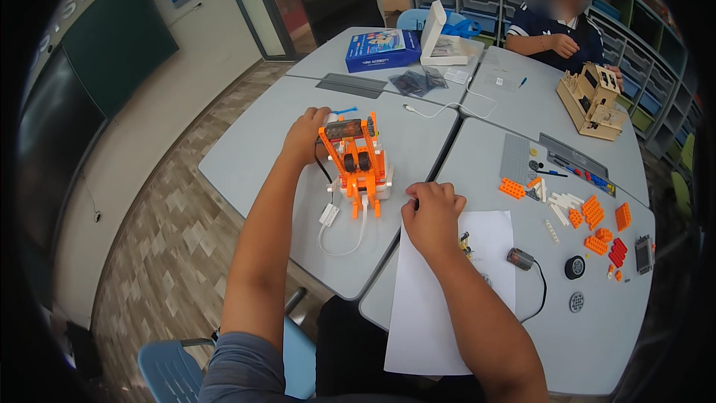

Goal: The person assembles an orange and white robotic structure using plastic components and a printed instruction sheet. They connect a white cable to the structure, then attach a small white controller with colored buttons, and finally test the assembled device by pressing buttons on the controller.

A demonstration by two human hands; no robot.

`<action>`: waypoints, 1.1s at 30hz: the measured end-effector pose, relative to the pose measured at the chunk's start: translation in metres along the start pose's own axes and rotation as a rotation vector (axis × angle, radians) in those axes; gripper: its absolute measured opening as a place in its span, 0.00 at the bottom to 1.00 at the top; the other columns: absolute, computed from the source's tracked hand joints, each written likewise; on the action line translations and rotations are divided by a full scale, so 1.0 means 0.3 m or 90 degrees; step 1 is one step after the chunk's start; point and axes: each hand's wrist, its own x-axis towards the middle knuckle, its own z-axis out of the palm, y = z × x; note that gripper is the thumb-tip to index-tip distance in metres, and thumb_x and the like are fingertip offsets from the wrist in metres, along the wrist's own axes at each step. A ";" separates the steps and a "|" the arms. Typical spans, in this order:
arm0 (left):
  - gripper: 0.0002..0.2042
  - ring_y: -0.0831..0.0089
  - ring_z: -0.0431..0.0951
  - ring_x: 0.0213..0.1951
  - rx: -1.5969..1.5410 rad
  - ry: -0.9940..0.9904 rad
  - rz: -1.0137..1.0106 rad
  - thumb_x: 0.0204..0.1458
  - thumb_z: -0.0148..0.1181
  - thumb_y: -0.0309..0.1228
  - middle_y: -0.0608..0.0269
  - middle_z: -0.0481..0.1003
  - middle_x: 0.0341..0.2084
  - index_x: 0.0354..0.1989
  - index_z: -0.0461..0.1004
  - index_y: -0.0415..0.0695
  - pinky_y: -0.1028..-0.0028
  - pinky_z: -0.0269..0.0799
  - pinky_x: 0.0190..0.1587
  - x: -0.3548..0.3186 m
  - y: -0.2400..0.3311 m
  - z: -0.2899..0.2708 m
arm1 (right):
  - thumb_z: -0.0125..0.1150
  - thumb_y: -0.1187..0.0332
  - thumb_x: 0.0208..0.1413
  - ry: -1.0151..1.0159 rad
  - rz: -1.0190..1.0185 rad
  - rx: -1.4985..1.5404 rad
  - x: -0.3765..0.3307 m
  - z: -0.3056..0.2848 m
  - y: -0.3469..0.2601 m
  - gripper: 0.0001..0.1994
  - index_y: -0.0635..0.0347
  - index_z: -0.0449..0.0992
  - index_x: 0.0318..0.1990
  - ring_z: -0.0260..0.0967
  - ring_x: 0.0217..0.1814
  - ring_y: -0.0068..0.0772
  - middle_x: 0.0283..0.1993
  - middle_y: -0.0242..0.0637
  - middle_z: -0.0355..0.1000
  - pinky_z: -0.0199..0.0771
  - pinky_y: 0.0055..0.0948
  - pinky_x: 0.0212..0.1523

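An orange and white building-brick model [363,168] stands on the grey table in front of me. It has black wheels, a grey motor [344,130] across its far end, and a white connector [328,214] on a cable at its near left. My left hand [304,136] is closed against the model's far left side, its fingertips partly hidden. A small blue piece [345,110] lies just beyond those fingers. To the right of the model, my right hand [434,216] is curled above the top of a white paper sheet [425,313]. Something dark shows at its fingertips, too small to name.
Loose orange bricks [593,211], a black wheel [574,267] and a motor with a cable [520,258] lie at right. Farther back are a blue box [382,50], a white cable [440,114] and a wooden model [591,101]. A person [559,30] sits across the table.
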 end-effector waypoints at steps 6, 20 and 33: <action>0.42 0.56 0.77 0.57 -0.227 0.168 -0.270 0.39 0.75 0.26 0.50 0.73 0.57 0.67 0.62 0.43 0.63 0.74 0.60 -0.408 -0.112 -0.135 | 0.64 0.67 0.56 0.031 0.082 0.076 0.101 -0.169 -0.050 0.07 0.54 0.83 0.40 0.71 0.48 0.35 0.37 0.31 0.79 0.58 0.41 0.54; 0.37 0.59 0.82 0.45 -1.248 0.223 -0.258 0.51 0.67 0.46 0.51 0.78 0.51 0.67 0.66 0.37 0.63 0.80 0.46 -1.091 0.470 -0.203 | 0.64 0.64 0.66 0.102 0.117 0.174 -0.144 -0.820 0.211 0.10 0.62 0.81 0.45 0.68 0.35 0.17 0.35 0.28 0.77 0.69 0.21 0.38; 0.42 0.62 0.74 0.45 -0.648 0.109 -0.061 0.45 0.80 0.39 0.51 0.69 0.46 0.67 0.65 0.39 0.67 0.75 0.48 -0.888 1.139 -0.120 | 0.71 0.68 0.52 -0.094 -0.333 -0.073 -0.416 -0.615 0.232 0.11 0.55 0.83 0.43 0.70 0.57 0.41 0.50 0.32 0.78 0.66 0.43 0.58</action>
